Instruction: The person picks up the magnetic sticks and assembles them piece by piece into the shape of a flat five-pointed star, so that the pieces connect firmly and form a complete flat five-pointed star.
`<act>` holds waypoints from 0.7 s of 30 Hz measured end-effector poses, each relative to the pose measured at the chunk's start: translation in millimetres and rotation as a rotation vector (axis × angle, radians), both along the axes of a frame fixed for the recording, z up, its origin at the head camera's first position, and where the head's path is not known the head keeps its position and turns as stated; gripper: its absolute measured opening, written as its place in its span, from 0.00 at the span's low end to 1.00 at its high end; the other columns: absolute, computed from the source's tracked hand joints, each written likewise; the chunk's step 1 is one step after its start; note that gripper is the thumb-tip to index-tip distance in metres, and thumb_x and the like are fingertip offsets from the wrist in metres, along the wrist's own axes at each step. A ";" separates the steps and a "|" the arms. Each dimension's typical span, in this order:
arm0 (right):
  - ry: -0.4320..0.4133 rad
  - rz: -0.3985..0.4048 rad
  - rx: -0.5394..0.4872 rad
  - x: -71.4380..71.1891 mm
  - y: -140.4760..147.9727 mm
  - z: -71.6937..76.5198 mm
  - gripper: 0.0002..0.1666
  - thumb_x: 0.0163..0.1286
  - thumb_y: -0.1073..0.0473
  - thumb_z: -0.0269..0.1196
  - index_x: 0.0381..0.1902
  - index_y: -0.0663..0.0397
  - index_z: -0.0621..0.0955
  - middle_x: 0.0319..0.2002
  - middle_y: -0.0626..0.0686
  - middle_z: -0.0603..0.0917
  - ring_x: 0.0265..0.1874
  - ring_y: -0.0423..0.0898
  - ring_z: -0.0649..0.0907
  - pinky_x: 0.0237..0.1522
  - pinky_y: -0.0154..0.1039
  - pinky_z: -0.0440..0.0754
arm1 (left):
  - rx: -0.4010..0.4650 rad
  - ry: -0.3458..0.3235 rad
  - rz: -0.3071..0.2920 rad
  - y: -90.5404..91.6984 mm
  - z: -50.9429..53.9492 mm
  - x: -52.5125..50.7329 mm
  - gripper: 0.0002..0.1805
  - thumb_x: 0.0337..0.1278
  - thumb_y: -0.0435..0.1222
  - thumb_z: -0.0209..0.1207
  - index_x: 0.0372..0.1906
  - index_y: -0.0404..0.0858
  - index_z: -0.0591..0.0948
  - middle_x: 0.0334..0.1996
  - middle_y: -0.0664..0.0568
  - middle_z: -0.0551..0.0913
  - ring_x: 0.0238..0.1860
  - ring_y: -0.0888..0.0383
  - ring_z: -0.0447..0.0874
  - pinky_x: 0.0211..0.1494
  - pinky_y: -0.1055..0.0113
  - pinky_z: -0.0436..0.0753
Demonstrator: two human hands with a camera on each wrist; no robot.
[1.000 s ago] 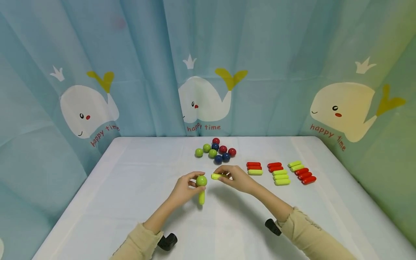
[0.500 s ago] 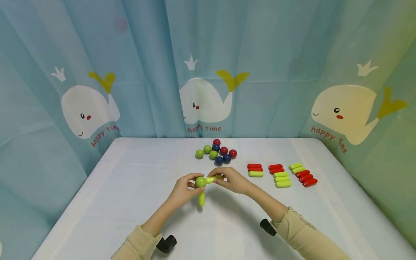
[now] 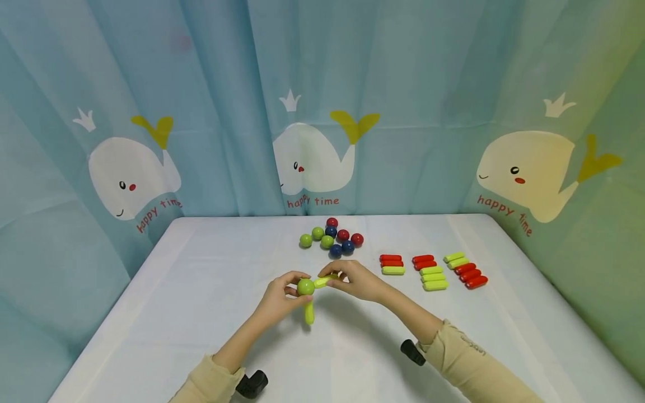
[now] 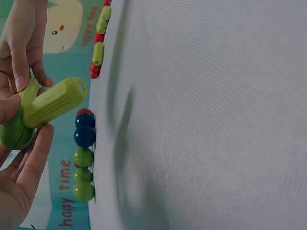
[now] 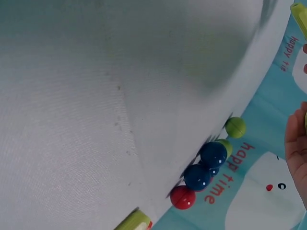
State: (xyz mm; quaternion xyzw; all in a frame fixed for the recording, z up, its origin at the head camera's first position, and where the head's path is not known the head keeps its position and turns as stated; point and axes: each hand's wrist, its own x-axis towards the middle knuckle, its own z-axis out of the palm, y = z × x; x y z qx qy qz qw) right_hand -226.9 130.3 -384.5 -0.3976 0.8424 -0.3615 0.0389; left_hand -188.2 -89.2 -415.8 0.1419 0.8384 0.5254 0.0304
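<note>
My left hand (image 3: 278,298) grips a green ball (image 3: 305,287) between thumb and fingers, above the table. From the ball a yellow-green stick (image 3: 309,314) points down toward me; the left wrist view shows this ridged stick (image 4: 55,103) with a small silvery disc in its end. My right hand (image 3: 359,281) pinches a second yellow-green stick (image 3: 321,282), whose near end meets the ball's right side. In the left wrist view this second stick (image 4: 29,91) lies partly behind the first. Only part of a hand (image 5: 297,148) shows at the right wrist view's edge.
Green, blue and red balls (image 3: 335,251) cluster at the table's back middle. To the right lie several groups of red sticks (image 3: 471,275) and yellow-green sticks (image 3: 434,285). A whale-print curtain (image 3: 221,140) hangs behind the white table (image 3: 201,268).
My right hand has moved left and slightly down, bringing its stick from apart to against the green ball. The left hand keeps its hold on the ball.
</note>
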 end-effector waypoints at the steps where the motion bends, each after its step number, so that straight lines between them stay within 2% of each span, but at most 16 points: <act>1: 0.003 0.000 0.000 -0.3 0.0 -0.3 0.11 0.66 0.65 0.60 0.45 0.61 0.81 0.42 0.55 0.85 0.39 0.43 0.80 0.41 0.32 0.79 | -0.004 0.006 0.007 -0.6 -0.3 0.8 0.21 0.51 0.34 0.66 0.52 0.36 0.78 0.45 0.44 0.82 0.38 0.56 0.81 0.38 0.69 0.80; 6: 0.001 -0.003 0.001 -2.5 -1.2 -2.3 0.10 0.66 0.65 0.60 0.44 0.61 0.81 0.41 0.55 0.85 0.37 0.42 0.80 0.41 0.32 0.79 | -0.028 0.030 0.059 -3.6 -0.9 3.4 0.21 0.47 0.34 0.69 0.49 0.36 0.80 0.41 0.48 0.85 0.41 0.54 0.81 0.41 0.65 0.79; 10: 0.000 -0.024 0.001 -7.5 -3.6 -3.7 0.11 0.65 0.65 0.60 0.45 0.62 0.81 0.40 0.55 0.85 0.36 0.41 0.79 0.41 0.31 0.79 | -0.029 0.027 0.095 -8.8 -1.7 3.2 0.20 0.44 0.33 0.70 0.47 0.36 0.81 0.38 0.49 0.85 0.38 0.56 0.79 0.39 0.67 0.80; 15: 0.006 -0.088 0.005 -17.8 0.0 -7.7 0.10 0.66 0.65 0.60 0.44 0.62 0.82 0.40 0.56 0.85 0.35 0.42 0.79 0.40 0.30 0.79 | -0.012 -0.002 0.136 -12.4 -3.6 3.2 0.19 0.42 0.33 0.71 0.44 0.37 0.82 0.35 0.49 0.85 0.33 0.60 0.77 0.32 0.72 0.77; 21: 0.032 -0.192 -0.006 -35.4 3.5 -12.3 0.08 0.65 0.67 0.59 0.40 0.66 0.81 0.36 0.59 0.84 0.33 0.46 0.79 0.38 0.33 0.80 | -0.028 -0.007 0.180 -15.6 -4.2 3.5 0.19 0.40 0.36 0.73 0.42 0.39 0.82 0.36 0.50 0.83 0.30 0.61 0.75 0.28 0.71 0.73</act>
